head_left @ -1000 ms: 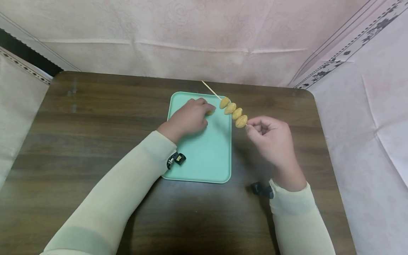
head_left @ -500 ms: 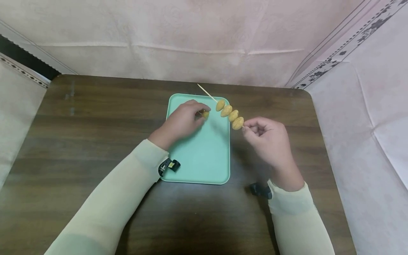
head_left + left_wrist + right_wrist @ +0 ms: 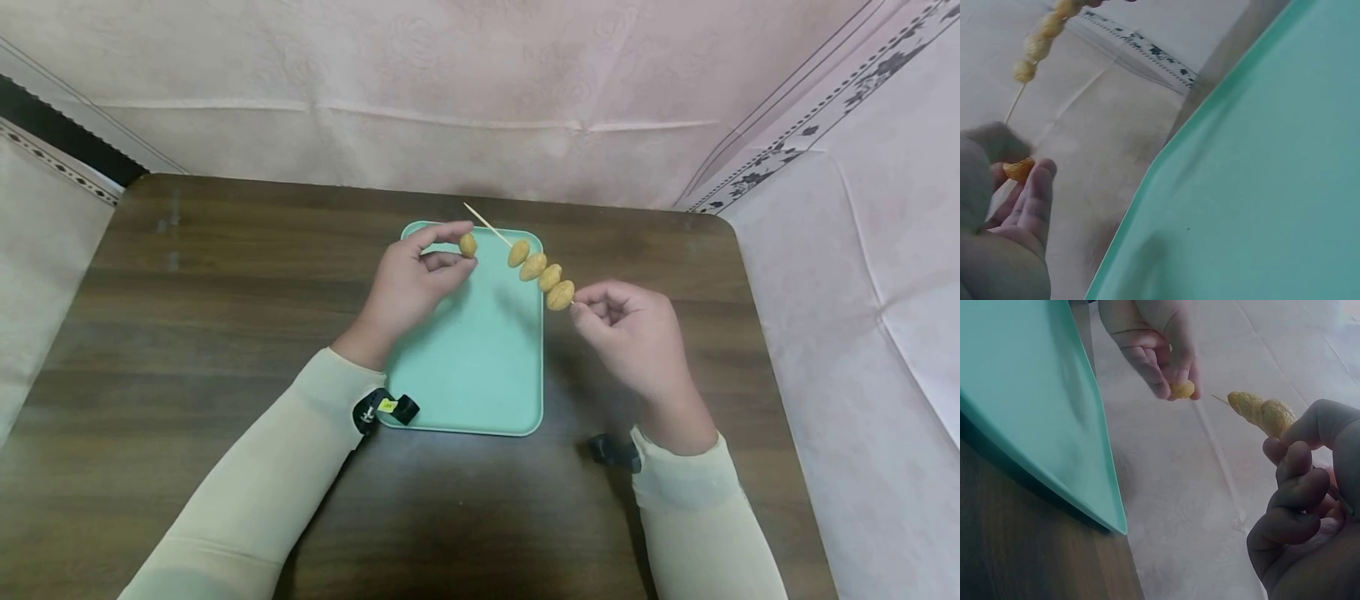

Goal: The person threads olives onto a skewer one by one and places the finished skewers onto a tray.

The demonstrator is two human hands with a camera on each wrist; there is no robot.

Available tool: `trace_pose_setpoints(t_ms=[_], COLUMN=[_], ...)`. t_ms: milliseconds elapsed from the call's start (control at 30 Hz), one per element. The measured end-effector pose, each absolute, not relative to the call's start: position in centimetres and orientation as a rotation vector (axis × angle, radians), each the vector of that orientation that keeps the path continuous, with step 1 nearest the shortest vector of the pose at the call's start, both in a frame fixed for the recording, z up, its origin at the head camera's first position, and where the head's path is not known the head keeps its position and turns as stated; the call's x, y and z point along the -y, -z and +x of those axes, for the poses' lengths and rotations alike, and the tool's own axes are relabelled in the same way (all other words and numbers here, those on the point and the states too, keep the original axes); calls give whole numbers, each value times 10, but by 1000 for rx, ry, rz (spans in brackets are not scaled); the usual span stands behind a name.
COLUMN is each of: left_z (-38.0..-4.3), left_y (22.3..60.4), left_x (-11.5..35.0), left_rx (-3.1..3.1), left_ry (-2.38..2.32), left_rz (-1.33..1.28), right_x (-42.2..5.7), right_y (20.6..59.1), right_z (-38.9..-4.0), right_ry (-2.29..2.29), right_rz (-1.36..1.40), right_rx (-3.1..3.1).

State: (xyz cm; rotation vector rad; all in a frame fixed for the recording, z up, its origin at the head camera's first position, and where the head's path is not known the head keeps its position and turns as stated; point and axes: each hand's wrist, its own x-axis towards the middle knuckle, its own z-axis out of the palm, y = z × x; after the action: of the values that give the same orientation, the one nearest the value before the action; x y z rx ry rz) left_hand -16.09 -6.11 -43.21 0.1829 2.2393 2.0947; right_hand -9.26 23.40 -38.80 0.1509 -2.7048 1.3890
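Note:
My right hand (image 3: 633, 333) pinches the lower end of a thin wooden skewer (image 3: 487, 223) between thumb and forefinger. Threaded along it are several golden, wrinkled oval food pieces (image 3: 533, 267), the lowest right by my fingertips. The bare upper end slants up and to the left. With thumb and fingers, my left hand (image 3: 412, 279) pinches one more golden oval piece (image 3: 468, 245), held above the tray a short way left of the skewer. In the right wrist view, this loose piece (image 3: 1183, 390) is apart from the bare skewer tip.
A mint-green rectangular tray (image 3: 480, 375) lies on the dark wooden table (image 3: 225, 317) below both hands. Pale patterned cloth (image 3: 450, 100) hangs behind the table and along the right side. A black camera (image 3: 403, 409) sits on the left wrist, another (image 3: 611, 450) on the right.
My left hand has picked up the loose piece from the tray, raised it and turned so that it shows between the fingertips. My right hand and the skewer stay nearly in place.

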Motion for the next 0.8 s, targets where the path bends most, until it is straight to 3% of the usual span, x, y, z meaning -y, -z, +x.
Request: trace_pose_setpoints(t_ms=[433,800], left_z=[-162,-159], left_y=[430,434], left_x=[75,75], left_rx=[-2095,-2110], left_ry=[-2559,-2597], left_rz=[4,26], right_x=[-231,-230], right_y=[389,390], right_z=[-89,-89], right_ry=[-1430,-1410], right_rz=[252,339], right_rx=[2736,2739])
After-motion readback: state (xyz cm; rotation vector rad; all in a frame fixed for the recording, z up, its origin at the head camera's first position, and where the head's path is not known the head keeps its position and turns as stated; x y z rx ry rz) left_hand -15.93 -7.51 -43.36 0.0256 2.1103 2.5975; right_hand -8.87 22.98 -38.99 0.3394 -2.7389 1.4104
